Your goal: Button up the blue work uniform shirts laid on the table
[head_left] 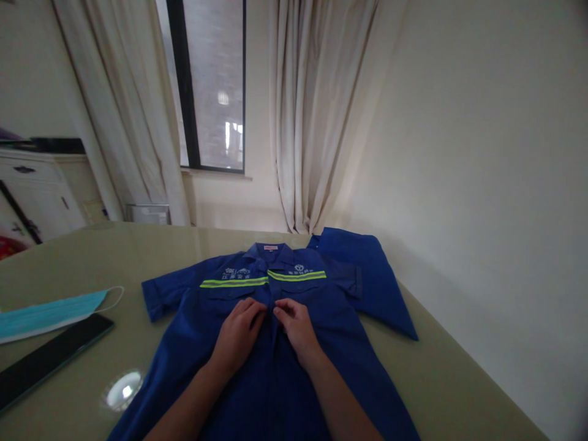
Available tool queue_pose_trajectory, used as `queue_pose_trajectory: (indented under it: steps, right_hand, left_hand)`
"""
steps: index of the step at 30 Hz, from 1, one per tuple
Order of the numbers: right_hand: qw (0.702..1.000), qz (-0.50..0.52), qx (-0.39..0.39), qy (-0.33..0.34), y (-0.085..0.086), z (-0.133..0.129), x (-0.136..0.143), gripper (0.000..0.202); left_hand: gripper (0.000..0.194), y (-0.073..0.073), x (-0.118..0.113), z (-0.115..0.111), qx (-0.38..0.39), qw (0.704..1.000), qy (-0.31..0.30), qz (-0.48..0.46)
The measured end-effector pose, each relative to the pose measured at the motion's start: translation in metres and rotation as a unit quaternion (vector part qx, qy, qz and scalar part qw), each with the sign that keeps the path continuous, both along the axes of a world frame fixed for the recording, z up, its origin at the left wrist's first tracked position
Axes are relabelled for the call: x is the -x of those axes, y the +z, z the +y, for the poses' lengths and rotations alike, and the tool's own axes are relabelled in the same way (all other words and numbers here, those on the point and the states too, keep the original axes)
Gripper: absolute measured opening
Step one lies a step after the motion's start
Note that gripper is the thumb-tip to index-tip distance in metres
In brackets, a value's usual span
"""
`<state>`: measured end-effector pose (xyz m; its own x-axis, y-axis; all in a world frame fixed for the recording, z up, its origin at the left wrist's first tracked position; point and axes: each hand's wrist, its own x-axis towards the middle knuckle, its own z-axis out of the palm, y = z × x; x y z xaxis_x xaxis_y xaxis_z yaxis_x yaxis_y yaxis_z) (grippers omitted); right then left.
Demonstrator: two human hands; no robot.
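A blue short-sleeved work shirt (pixel 340 334) lies front side up, its collar at the far end. A yellow-green reflective stripe crosses the chest below white printed logos. My left hand (pixel 242 327) is closed with its fingertips at the left edge of the front opening, just under the chest pocket. Opposite it, my right hand (pixel 296 324) pinches the other edge of the opening. Only a narrow gap separates the fingertips of both hands. Whether a button sits between the fingers is too small to make out.
A folded blue garment (pixel 381 275) lies partly under the shirt's right sleeve, near the wall. On the left are a light-blue face mask (pixel 55 312) and a black flat phone-like object (pixel 50 361). The glossy table (pixel 151 251) meets curtains (pixel 303 122) and a window behind.
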<state>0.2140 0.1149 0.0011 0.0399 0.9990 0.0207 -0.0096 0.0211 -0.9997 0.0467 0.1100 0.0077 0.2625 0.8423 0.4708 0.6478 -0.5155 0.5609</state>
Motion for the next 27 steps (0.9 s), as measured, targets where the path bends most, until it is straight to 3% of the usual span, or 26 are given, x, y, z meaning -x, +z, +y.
queue_pose_trajectory:
  steps: [3,6,9,14,27]
  right_hand:
    - [0.999,-0.049,-0.003,0.023,0.001,-0.002,-0.001,0.032]
    - [0.995,-0.095,-0.008,-0.008,0.0,-0.001,-0.002,0.024]
    - [0.998,-0.058,0.006,-0.023,0.0,0.001,-0.004,0.022]
    - [1.0,0.009,0.014,0.017,0.005,0.001,-0.009,0.019]
    - [0.999,0.033,-0.016,0.028,0.004,-0.002,-0.012,0.037]
  left_hand:
    - [0.018,0.001,0.0,-0.002,-0.025,0.999,-0.009,0.026]
    - [0.016,0.001,0.0,-0.003,-0.022,0.999,-0.002,0.024]
    - [0.015,0.0,0.001,-0.002,-0.005,1.0,0.006,0.01]
    - [0.015,-0.001,0.0,-0.001,0.007,1.0,0.003,0.009]
    - [0.016,-0.001,0.002,-0.001,0.016,1.0,-0.007,-0.013]
